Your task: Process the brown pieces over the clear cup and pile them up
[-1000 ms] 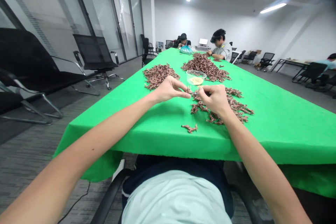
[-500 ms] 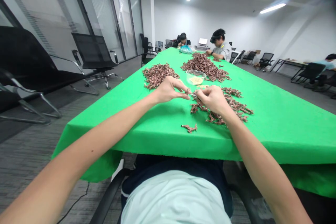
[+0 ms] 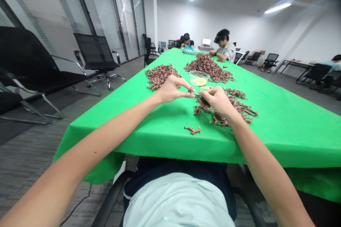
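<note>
The person sat at a long tabletop covered in bright green cloth, in a big white room with glass walls on the 9 o'clock side. A black mesh chair stood at 10 o'clock. Far off at 12 o'clock, two other people sat at the same tabletop with their own hands busy, and a blue plastic bag lay near them. Three heaps of brown twiggy bits lay on the cloth: a left heap at 11 o'clock, a far heap at 12 o'clock, and a near heap at 1 o'clock, just under the right hand. A clear plastic tub with pale yellow stuff in it sat at 12 o'clock, and one loose brown piece lay alone close to the person. The left hand had its grip closed, pinching a small brown bit at 12 o'clock, above the cloth. The right hand's grip was closed on a thin dark tool, though it was too small to say just what kind. The tool's tip was right by the small brown bit, so both hands were working on that one bit, and this close work called for slow, steady fingers.
</note>
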Demonstrator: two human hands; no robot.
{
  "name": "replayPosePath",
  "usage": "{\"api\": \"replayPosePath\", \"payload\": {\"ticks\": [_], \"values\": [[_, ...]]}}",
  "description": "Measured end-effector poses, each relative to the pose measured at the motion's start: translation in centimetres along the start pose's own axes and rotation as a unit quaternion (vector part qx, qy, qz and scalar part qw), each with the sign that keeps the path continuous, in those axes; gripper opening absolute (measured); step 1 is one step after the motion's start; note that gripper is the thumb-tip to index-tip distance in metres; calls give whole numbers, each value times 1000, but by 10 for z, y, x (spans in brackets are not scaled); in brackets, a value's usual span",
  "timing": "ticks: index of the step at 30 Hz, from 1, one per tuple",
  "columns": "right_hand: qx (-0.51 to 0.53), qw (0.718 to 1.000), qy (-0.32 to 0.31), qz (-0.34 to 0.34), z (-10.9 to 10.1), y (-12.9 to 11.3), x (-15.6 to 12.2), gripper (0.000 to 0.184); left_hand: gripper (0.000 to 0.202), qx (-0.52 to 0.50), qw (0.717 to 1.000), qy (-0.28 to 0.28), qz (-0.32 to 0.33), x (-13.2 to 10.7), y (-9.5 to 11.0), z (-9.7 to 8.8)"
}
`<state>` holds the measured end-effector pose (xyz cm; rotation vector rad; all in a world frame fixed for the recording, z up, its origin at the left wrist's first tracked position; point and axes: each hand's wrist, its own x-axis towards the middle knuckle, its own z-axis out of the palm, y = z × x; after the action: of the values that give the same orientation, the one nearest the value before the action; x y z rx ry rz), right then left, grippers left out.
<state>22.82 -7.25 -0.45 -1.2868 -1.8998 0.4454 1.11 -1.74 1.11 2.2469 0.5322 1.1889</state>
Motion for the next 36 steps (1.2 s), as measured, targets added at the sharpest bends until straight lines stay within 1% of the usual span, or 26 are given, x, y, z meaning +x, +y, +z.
{"api": "replayPosePath", "payload": {"ticks": [1,2,4,5,7,9,13,17,25,31,36], "values": [[-43,998,47,-26,1,0,0,43,26,-10,1000,6,-15,0,1,0],[-95,989,102,-56,2,0,-1,42,28,-25,999,10,-31,-1,1,0],[-202,950,204,-120,3,0,-2,39,32,-69,996,9,-58,-2,0,1],[-247,928,237,-147,3,0,-3,37,34,-96,993,7,-68,-2,-2,2],[-309,893,268,-189,4,1,-4,33,37,-148,986,7,-80,-2,-6,3],[-345,869,280,-219,4,2,-5,31,38,-186,979,8,-87,-2,-9,4],[-380,843,291,-248,4,5,-5,29,38,-215,972,4,-94,-3,-11,5],[-390,834,295,-254,3,5,-7,28,37,-212,972,3,-103,-3,-8,5],[-395,842,273,-247,3,2,-8,28,39,-208,972,10,-108,-3,-8,7],[-394,839,276,-254,4,1,-9,29,38,-209,972,-2,-107,-5,-8,7],[-384,852,262,-242,4,0,-9,31,40,-191,976,-20,-106,-5,-10,5]]}}
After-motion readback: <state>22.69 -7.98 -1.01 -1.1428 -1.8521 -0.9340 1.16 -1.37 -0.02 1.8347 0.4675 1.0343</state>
